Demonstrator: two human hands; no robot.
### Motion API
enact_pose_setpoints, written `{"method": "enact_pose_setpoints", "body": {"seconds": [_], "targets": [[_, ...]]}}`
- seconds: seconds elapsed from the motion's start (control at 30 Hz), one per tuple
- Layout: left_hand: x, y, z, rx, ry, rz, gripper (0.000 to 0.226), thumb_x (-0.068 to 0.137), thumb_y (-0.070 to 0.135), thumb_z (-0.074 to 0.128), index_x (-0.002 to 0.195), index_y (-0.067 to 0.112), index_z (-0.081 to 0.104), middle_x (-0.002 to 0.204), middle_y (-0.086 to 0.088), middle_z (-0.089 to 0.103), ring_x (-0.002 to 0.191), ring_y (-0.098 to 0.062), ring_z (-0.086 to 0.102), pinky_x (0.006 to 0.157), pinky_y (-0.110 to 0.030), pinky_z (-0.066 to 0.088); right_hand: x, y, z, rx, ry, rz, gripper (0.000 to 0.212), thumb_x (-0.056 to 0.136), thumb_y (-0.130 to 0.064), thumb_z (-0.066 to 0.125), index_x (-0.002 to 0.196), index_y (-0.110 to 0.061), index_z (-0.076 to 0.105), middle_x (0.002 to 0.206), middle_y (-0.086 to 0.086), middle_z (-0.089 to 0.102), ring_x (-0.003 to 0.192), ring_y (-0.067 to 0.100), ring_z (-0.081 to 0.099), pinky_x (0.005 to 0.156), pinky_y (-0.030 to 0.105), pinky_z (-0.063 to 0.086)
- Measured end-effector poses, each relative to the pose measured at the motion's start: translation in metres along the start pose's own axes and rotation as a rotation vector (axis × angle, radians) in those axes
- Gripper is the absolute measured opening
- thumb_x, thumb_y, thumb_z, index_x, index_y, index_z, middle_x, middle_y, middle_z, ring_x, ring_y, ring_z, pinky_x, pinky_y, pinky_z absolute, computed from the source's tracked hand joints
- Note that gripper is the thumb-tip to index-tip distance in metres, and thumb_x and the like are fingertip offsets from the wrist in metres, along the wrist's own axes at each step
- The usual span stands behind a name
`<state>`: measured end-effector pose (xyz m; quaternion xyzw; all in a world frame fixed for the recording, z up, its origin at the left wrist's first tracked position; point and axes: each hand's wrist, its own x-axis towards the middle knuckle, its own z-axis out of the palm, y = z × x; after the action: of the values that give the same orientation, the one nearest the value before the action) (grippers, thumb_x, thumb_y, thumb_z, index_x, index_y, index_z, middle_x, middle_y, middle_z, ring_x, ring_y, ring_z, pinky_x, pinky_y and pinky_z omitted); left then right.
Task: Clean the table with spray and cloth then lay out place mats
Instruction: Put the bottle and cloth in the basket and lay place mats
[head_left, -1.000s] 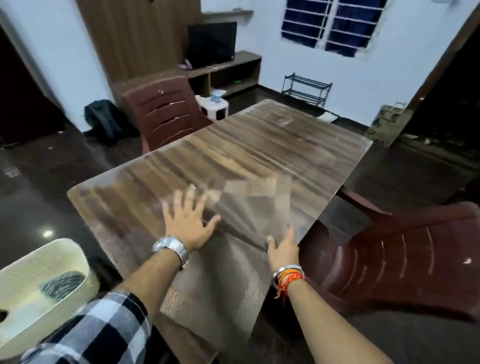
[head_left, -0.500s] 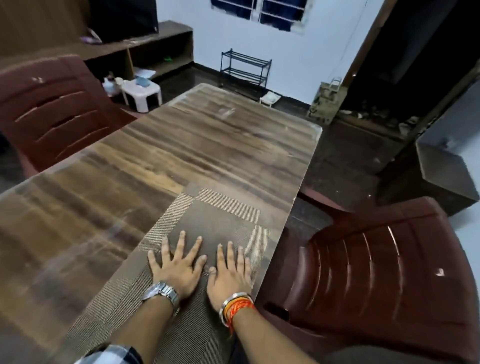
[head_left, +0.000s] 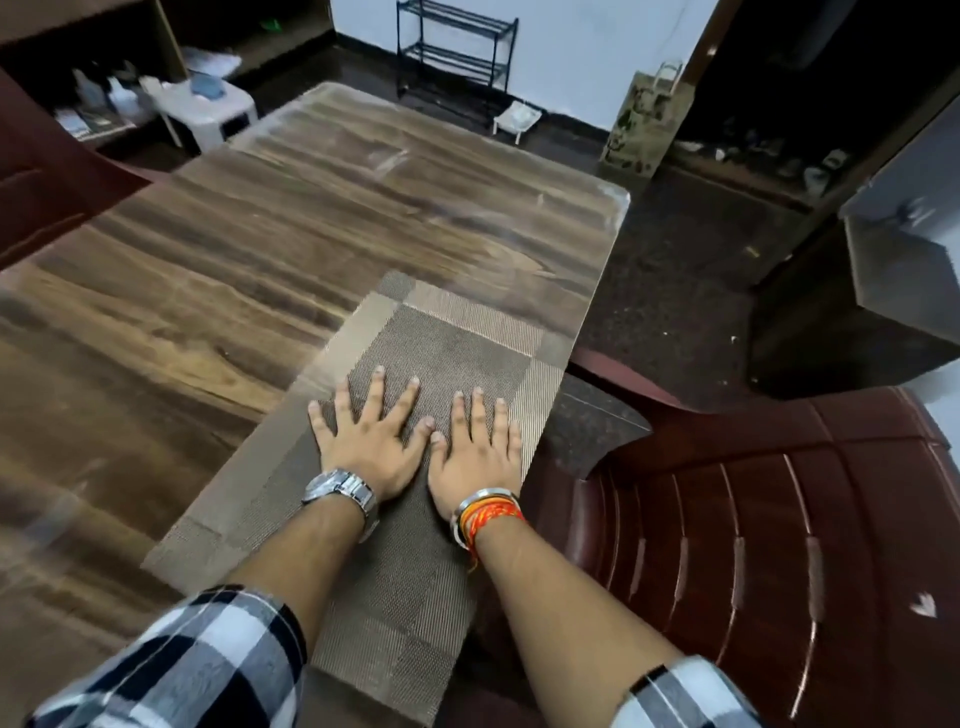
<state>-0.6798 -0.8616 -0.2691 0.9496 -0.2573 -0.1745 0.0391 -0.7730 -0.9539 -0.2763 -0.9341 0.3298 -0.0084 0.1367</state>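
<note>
A brown woven place mat (head_left: 447, 343) with lighter striped borders lies flat along the right edge of the wooden table (head_left: 249, 249). My left hand (head_left: 370, 432) rests palm down on the mat's middle, fingers spread, a metal watch on the wrist. My right hand (head_left: 478, 451) lies flat beside it, thumbs nearly touching, with a bangle and orange threads on the wrist. Neither hand holds anything. No spray bottle or cloth is in view on the table.
A dark red plastic chair (head_left: 753, 545) stands right against the table's right side. Another red chair (head_left: 47, 171) is at the far left. Beyond the table are a white stool (head_left: 208, 111), a black rack (head_left: 457, 47) and a paper bag (head_left: 647, 122) on the dark floor.
The mat went from partly lifted to flat on the table. My right hand let go of its edge and both hands now press down side by side. My view shifted right and closer.
</note>
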Motion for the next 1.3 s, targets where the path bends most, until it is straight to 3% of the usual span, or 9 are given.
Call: {"method": "enact_pose_setpoints", "body": {"seconds": [0.13, 1.3], "targets": [[0.011, 0.006, 0.000, 0.007, 0.024, -0.015, 0.066, 0.097, 0.074, 0.013, 0.159, 0.056, -0.002, 0.174, 0.008, -0.011, 0.158, -0.036, -0.017, 0.121, -0.064, -0.013, 0.013, 0.006, 0.000, 0.010, -0.007, -0.004, 0.062, 0.096, -0.048, 0.024, 0.153, -0.029, 0.009, 0.161, -0.006, 0.000, 0.147, 0.020, -0.009, 0.116, 0.039, -0.011], [0.020, 0.001, -0.002, 0.022, 0.048, 0.020, 0.069, 0.096, 0.077, 0.017, 0.160, 0.056, 0.002, 0.175, 0.007, -0.008, 0.157, -0.043, -0.014, 0.123, -0.062, -0.013, 0.017, 0.004, 0.003, 0.001, 0.015, 0.005, 0.061, 0.096, -0.046, 0.023, 0.153, -0.028, 0.010, 0.161, -0.005, 0.002, 0.147, 0.022, -0.005, 0.119, 0.040, -0.006]]}}
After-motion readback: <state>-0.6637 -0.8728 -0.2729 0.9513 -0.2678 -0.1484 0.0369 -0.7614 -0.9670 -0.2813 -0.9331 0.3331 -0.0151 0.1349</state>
